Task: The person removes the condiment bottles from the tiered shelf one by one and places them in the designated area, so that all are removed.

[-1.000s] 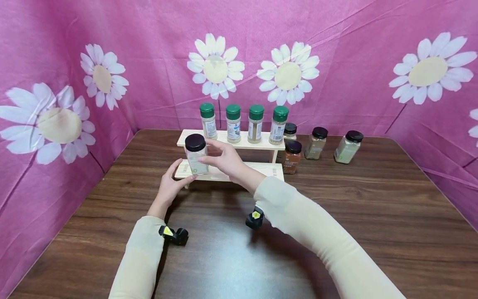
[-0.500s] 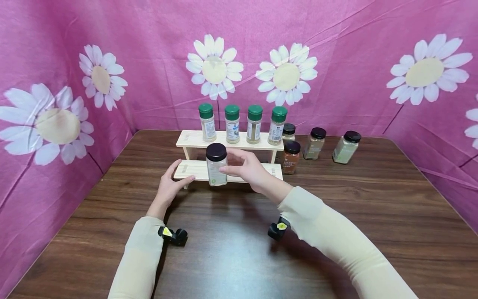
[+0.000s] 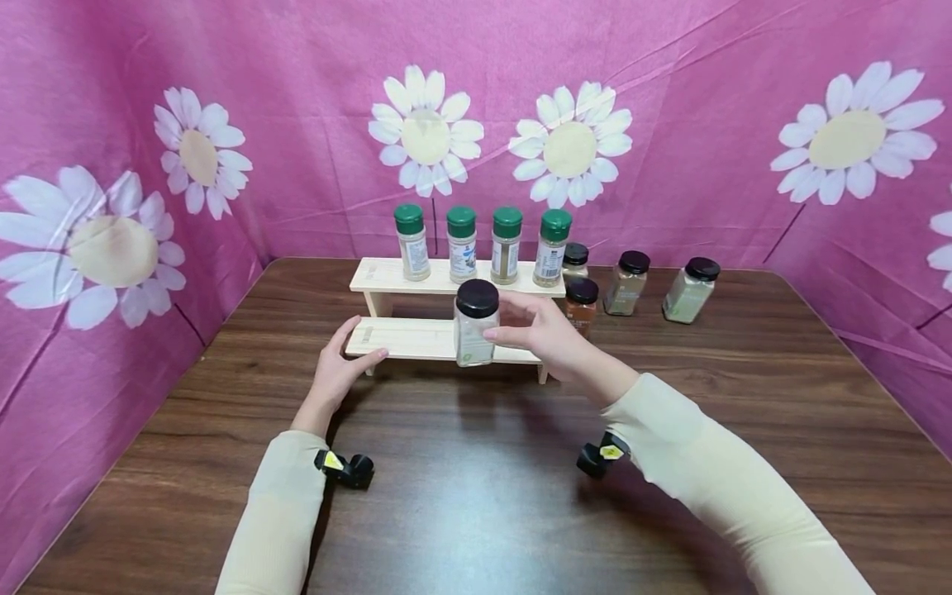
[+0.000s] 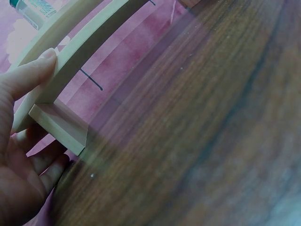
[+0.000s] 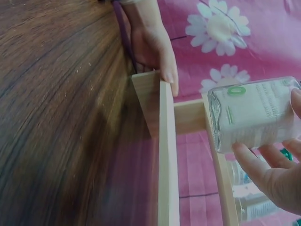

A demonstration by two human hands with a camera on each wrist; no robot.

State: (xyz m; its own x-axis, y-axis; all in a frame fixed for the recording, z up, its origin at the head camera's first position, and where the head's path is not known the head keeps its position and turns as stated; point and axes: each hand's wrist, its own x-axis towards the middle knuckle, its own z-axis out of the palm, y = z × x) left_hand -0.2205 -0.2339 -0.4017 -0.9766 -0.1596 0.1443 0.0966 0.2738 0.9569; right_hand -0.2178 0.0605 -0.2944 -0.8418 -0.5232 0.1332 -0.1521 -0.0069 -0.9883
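My right hand (image 3: 546,335) grips a clear square spice jar (image 3: 474,339) with a black lid and pale contents. In the head view the jar is upright in front of the lower step of a two-step wooden spice rack (image 3: 405,337). The right wrist view shows the jar's base (image 5: 215,120) apart from the rack, fingers around its sides. My left hand (image 3: 338,376) holds the left end of the lower step. The left wrist view has its thumb (image 4: 37,73) on the board and the other fingers by the rack's leg (image 4: 61,127).
Several green-capped shakers (image 3: 462,245) stand along the upper step. To the right of the rack are black-lidded jars: a reddish one (image 3: 580,310) partly behind my right hand, a brownish one (image 3: 626,285) and a pale green one (image 3: 689,291). A pink flowered cloth (image 3: 312,165) hangs behind the wooden table (image 3: 461,512).
My right hand has carried the jar rightward along the lower step, from its left end to right of its middle. My left hand has stayed at the rack's left end.
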